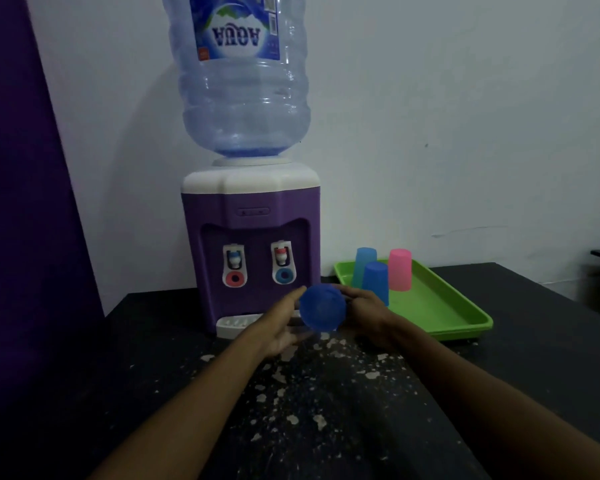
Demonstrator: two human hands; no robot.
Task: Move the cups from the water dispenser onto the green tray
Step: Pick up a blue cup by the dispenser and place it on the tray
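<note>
A dark blue cup [322,309] is held in front of the purple water dispenser [251,237], tipped so its base faces me. My right hand [364,315] grips it from the right. My left hand [279,323] lies against its left side, fingers spread. The green tray [440,306] sits to the right of the dispenser. On the tray's far left end stand three upside-down cups: a light blue one [364,265], a blue one [376,280] and a pink one [400,270].
The dispenser's white drip tray [236,323] juts out just behind my left hand. A big water bottle [244,77] tops the dispenser. The black table [326,410] has flaked paint. A purple wall panel [21,202] stands on the left.
</note>
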